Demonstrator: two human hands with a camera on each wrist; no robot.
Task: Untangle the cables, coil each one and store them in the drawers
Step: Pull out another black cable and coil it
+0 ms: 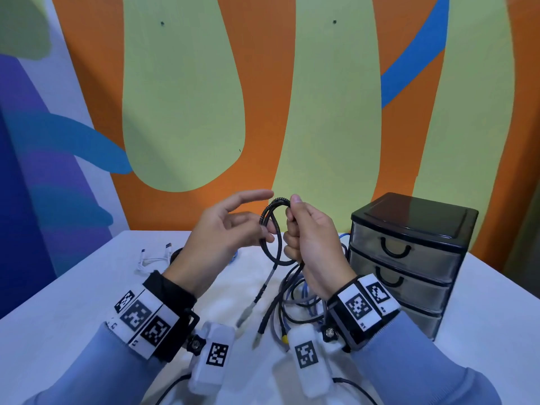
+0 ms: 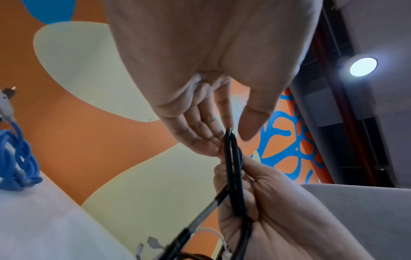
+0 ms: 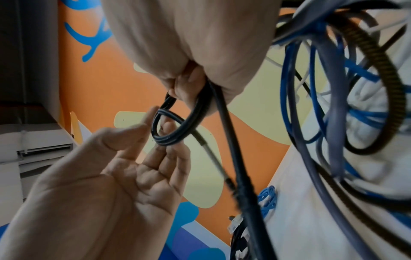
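A black braided cable [image 1: 270, 229] is wound into a small loop held above the table. My right hand [image 1: 292, 220] grips the loop's right side, thumb on top and fingers curled round the strands [image 3: 177, 135]. My left hand [image 1: 263, 220] is spread with straight fingers, whose tips [image 3: 169, 149] touch the loop's left edge; the thumb stands apart [image 2: 251, 123]. The cable's tail hangs down to a grey plug [image 1: 245, 314] above the table. A black three-drawer unit [image 1: 409, 252] stands at the right, all drawers closed.
A tangle of blue, grey and black cables [image 1: 301, 299] lies on the white table [image 1: 73, 302] under my right hand. A white cable [image 1: 155, 258] lies at the back left and a coiled blue cable [image 2: 20, 158] behind my left hand. A painted wall is close behind.
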